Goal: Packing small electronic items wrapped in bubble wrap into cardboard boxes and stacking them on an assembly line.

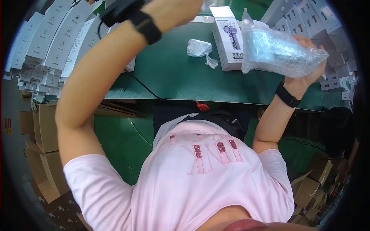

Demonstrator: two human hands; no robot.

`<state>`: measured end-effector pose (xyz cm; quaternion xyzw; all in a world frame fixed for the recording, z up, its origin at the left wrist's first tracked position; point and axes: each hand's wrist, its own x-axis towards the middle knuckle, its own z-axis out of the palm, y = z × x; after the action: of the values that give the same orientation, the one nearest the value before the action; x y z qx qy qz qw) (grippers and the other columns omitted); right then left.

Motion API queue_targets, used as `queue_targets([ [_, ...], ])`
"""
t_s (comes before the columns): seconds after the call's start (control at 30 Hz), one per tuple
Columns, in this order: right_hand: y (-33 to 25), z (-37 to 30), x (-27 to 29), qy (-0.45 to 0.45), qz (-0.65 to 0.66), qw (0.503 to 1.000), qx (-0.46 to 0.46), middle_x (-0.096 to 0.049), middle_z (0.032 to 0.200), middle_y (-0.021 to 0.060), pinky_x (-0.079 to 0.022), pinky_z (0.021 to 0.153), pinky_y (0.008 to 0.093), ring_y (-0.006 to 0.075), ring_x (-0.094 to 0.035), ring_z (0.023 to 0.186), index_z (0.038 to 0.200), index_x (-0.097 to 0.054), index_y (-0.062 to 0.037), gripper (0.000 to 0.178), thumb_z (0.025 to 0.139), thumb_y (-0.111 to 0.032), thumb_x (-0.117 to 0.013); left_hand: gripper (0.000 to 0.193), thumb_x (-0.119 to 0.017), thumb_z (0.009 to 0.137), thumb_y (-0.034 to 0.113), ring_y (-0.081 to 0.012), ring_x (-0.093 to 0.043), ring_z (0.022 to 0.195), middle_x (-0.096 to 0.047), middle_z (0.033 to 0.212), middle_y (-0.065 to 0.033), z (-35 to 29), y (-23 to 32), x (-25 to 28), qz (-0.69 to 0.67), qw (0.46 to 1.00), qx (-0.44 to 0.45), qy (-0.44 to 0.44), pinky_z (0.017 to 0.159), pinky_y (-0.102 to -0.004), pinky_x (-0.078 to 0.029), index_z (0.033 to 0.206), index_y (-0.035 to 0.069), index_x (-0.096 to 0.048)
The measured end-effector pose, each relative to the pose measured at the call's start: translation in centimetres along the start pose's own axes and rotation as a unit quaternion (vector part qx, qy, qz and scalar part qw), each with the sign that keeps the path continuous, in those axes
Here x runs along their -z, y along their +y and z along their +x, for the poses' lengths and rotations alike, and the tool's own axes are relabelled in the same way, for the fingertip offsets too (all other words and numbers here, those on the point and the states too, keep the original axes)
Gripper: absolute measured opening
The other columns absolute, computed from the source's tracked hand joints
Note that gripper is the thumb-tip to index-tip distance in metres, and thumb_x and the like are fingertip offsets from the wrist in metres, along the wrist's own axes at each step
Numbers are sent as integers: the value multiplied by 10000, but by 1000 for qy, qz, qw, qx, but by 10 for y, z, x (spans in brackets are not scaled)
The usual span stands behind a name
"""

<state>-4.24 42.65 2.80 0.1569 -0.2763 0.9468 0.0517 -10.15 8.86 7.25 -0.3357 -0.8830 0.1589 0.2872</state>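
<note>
My right hand grips a clear bubble-wrap pouch with something pale blue inside, holding it tilted above the right part of the green table. Just left of the pouch stands a white box with a handheld fan printed on its front; its top flap is raised. Stretched to the far edge of the view, my left hand is partly cut off, and its fingers are mostly hidden. Between my hands, a small white bundle in clear plastic lies on the table, next to a crumpled clear plastic piece.
Tall white boxes stand packed along the table's left side. More white printed boxes are stacked on the right. A black cable runs over the green table to its near edge. Cardboard cartons sit on the floor.
</note>
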Motion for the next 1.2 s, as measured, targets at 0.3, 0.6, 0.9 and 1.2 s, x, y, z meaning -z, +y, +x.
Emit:
queue_targets([
  [0.3,35,48,-108,-358,-13,926,123,-553,1021,89,-405,942,452,259,-546,966,1000,-545,-61,314,968,-363,-462,528,-395,1025,417,-144,-530,808,-635,855,-79,-91,76,43,-671,634,353,155,770,-280,-433,1078,-45,-643],
  [0.6,106,37,-193,-248,-251,929,-115,-521,596,76,-553,692,412,259,-603,597,622,-427,-106,449,1011,-329,-401,458,-371,1032,309,-139,-560,875,-656,910,-86,-111,84,16,-744,494,376,247,804,-288,-442,1141,-52,-631],
  [0.9,168,5,-174,-496,-595,617,136,-644,994,137,-493,801,360,300,-621,924,937,-673,-2,230,901,-214,-591,514,-352,1047,373,-93,-553,833,-664,929,-70,-130,77,0,-754,405,416,308,753,-250,-440,1111,-53,-631],
  [1.2,149,35,-200,-325,-677,660,29,-647,693,92,-560,648,320,179,-649,639,648,-572,-35,308,934,-146,-543,651,-658,902,125,-146,-533,1095,-577,1197,-96,-149,77,-1,-642,593,354,332,951,-271,-419,1433,-77,-340],
])
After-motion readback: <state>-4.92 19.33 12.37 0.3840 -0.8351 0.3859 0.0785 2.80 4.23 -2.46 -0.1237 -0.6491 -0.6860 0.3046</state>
